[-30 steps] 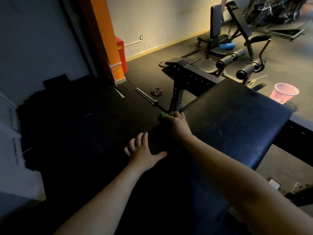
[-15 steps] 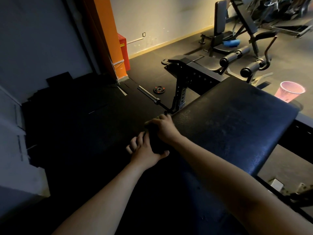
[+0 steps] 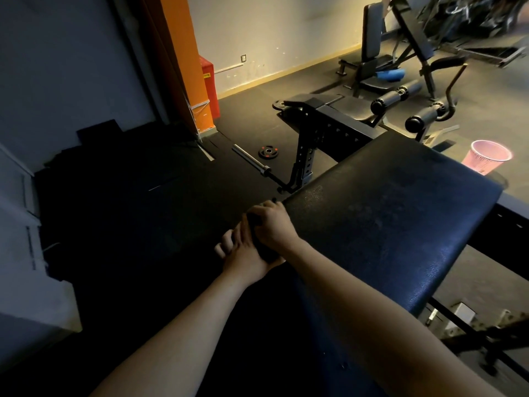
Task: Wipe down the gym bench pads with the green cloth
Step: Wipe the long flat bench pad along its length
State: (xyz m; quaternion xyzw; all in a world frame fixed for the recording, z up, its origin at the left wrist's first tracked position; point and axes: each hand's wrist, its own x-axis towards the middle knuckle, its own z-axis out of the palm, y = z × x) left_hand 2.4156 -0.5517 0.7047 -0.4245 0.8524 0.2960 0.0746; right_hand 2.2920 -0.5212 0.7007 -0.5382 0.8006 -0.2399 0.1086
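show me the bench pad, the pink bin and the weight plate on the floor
bench pad [image 3: 386, 213], head view, middle of its top
pink bin [image 3: 478, 166], head view, on its outer wall
weight plate [image 3: 268, 152], head view, on its centre hub

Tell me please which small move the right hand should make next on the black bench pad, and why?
Probably slide the right hand rightward across the pad. Its fingers are curled at the pad's left edge, the cloth seemingly hidden beneath them, and the wide top beyond shows dull speckles. The left hand rests alongside.
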